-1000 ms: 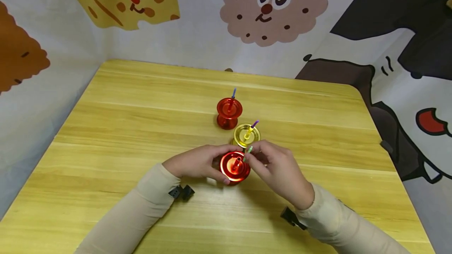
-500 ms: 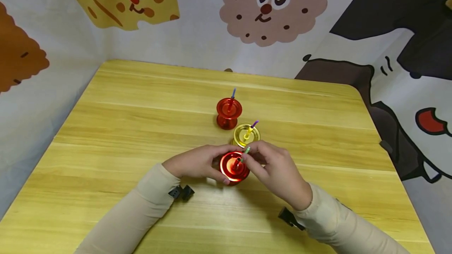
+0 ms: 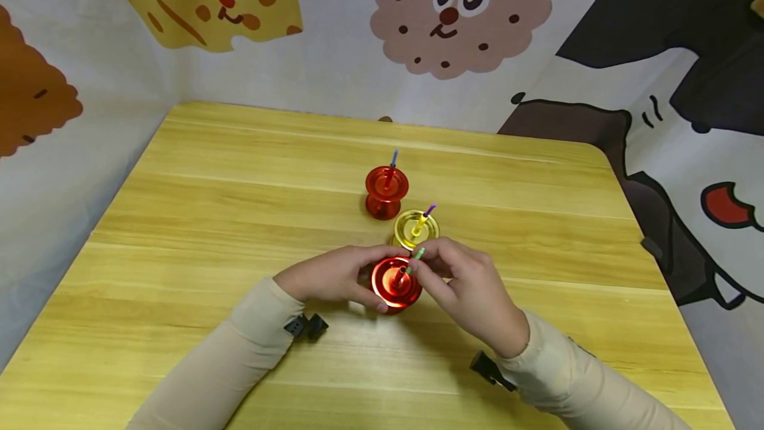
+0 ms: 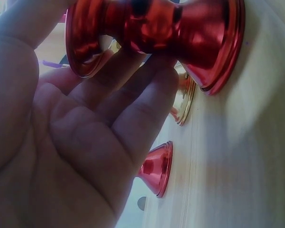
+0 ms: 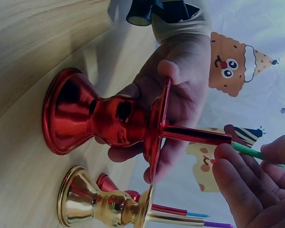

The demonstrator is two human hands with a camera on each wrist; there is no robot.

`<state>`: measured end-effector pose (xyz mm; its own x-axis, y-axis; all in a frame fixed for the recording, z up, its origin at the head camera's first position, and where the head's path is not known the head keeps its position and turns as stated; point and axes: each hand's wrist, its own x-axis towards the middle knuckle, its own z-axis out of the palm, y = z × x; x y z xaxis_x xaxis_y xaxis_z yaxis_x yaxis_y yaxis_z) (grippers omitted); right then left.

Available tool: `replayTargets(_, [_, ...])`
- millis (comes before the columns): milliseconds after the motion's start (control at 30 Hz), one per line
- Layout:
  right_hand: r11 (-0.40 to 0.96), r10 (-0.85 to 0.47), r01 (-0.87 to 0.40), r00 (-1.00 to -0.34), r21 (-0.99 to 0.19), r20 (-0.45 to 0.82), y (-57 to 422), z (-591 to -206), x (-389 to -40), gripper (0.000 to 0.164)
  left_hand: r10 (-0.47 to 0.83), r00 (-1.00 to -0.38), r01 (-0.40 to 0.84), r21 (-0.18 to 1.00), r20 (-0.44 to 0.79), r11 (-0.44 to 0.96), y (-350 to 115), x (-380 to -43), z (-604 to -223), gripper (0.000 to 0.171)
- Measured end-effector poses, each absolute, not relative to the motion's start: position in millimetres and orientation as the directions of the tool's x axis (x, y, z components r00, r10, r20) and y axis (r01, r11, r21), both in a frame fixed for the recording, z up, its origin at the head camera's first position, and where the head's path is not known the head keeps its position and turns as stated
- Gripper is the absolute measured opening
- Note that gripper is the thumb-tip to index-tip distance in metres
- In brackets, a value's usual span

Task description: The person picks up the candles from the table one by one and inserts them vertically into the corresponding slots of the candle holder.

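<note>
The nearest red metallic candle holder [image 3: 388, 294] stands on the table, its thin tube rising from a dish. My left hand [image 3: 334, 277] holds this holder from the left, thumb on the front of the rim and fingers around behind. In the right wrist view the holder's waist [image 5: 118, 118] sits in front of the left palm. Between thumb and fingertips my right hand [image 3: 468, 281] pinches a slim green candle [image 3: 418, 257]. The candle's lower end [image 5: 237, 147] is right at the mouth of the tube, slightly tilted against it in the right wrist view.
Just behind stands a gold candle holder [image 3: 406, 229] with a purple candle [image 3: 431, 210]. Farther back is another red candle holder [image 3: 382, 208], bearing a blue candle [image 3: 394, 157]. The wooden table [image 3: 239, 184] meets a cartoon-printed cloth [image 3: 334, 38] at its far side.
Over the last second my right hand has shifted slightly left, bringing the green candle to the tube's mouth. My left hand and the red candle holder have stayed put.
</note>
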<state>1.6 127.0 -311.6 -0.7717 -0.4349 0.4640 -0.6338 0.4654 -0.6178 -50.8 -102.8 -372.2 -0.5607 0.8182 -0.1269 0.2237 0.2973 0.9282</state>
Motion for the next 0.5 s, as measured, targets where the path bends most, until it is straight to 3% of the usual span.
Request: replayTargets(500, [0.462, -0.458, -0.65, -0.757, -0.603, 0.465, 124.8, -310.2, -0.2, 0.019, 0.821, -0.56, 0.258, 0.918, -0.112, 0.301, -103.2, -51.3, -373.7, 0.079])
